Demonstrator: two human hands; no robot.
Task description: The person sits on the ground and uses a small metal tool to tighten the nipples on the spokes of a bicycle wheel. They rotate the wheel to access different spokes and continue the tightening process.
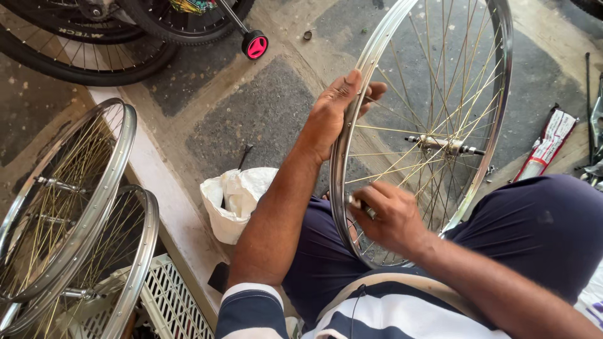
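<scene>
Two hands on one spoked wheel, held upright across the lap.

Wheel rim (499, 94) is gripped at its left edge by the left hand (336, 110); a small tool (359, 204) is pinched in the right hand (389, 216) among the spokes near the lower rim. White bag (235, 201) lies just beside the knee; two bare wheels (75, 213) are stacked well apart, left.

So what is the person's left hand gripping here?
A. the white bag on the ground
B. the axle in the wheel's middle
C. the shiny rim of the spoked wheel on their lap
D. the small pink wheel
C: the left hand wraps over the rim of the spoked wheel, while the right hand pinches a small tool at the spokes lower down.
</scene>
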